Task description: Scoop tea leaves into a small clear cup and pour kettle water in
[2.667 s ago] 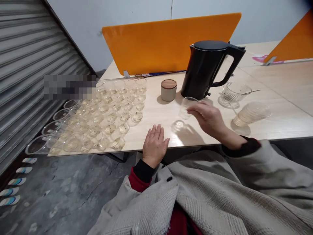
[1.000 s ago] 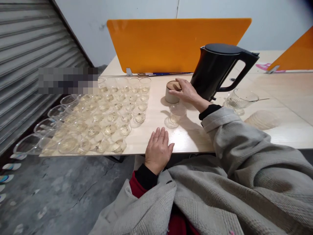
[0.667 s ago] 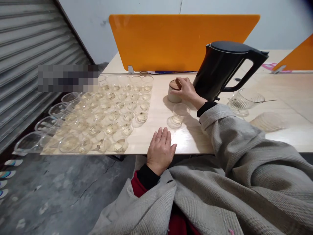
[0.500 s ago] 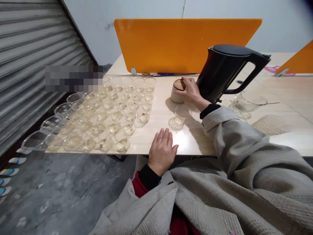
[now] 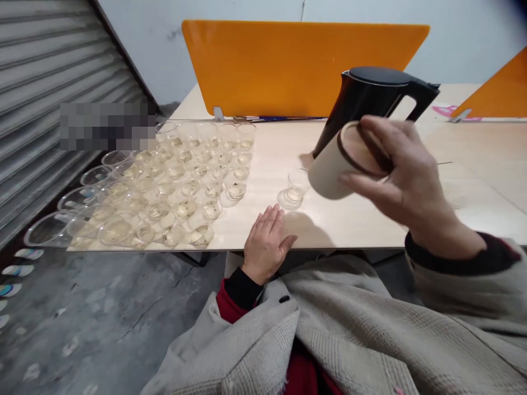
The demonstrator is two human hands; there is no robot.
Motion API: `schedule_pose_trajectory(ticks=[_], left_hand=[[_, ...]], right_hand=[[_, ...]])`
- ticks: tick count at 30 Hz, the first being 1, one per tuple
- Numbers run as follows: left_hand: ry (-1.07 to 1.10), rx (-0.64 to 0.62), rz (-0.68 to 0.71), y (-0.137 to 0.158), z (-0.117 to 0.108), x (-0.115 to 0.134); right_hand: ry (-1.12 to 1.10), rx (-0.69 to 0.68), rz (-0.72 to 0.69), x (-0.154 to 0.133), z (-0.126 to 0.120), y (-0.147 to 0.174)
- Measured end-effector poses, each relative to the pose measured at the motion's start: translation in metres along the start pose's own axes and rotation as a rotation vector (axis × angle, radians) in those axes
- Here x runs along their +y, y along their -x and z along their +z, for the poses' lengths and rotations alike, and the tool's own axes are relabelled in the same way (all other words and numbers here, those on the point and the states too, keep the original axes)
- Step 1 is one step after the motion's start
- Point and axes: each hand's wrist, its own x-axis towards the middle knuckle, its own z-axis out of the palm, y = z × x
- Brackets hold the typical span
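Note:
My right hand (image 5: pixel 415 175) grips a cream cup (image 5: pixel 331 170) with a brown rim, fingers and thumb at the rim. The cup hangs in the air, tilted, its base toward the lower left; what it contains I cannot make out. Just left of it a clear plastic cup (image 5: pixel 295 193) stands on the table with a little liquid in it. My left hand (image 5: pixel 265 241) lies flat at the table's front edge, fingers stretched out, touching no cup. Behind the cream cup stands a black electric kettle (image 5: pixel 358 99), partly covered by the cup and my right hand.
Many clear plastic cups (image 5: pixel 185 189) with pale liquid and dark bits stand close together on the left of the table (image 5: pixel 263 164). An orange divider (image 5: pixel 304 66) rises at the back. A thin stick (image 5: pixel 444 163) pokes out right of my hand.
My right hand has lifted the cream cup off the table and brought it nearer and to the right, tilting it. My left hand stays flat. The ribbed glass at right is now hidden.

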Motion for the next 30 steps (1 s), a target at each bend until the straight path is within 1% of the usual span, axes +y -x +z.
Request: schedule_pose_trajectory(ticks=[2, 5, 7, 10, 13, 19, 26, 30], left_hand=[[0.091, 0.044, 0.027, -0.001, -0.004, -0.001], [0.19, 0.037, 0.034, -0.005, -0.01, 0.004], [0.247, -0.001, 0.012, -0.008, -0.011, 0.008], [0.31, -0.043, -0.055, -0.013, -0.008, 0.013], [0.339, -0.059, -0.111, -0.02, -0.004, 0.014], [0.408, -0.068, -0.149, -0.032, 0.002, 0.02], [0.391, -0.004, -0.176, -0.038, 0.01, 0.025], [0.412, 0.006, -0.225, -0.04, 0.009, 0.027]], right_hand=[[-0.057, -0.086, 0.015, -0.011, 0.005, 0.027], [-0.139, -0.22, 0.082, -0.019, 0.032, 0.058], [-0.177, -0.277, 0.117, -0.02, 0.052, 0.07], [-0.181, -0.293, 0.125, -0.017, 0.07, 0.077], [-0.153, -0.287, 0.114, -0.015, 0.072, 0.078], [-0.107, -0.321, 0.103, -0.019, 0.065, 0.072], [-0.011, -0.231, 0.121, -0.025, 0.078, 0.073], [-0.056, -0.219, 0.166, -0.026, 0.079, 0.072]])
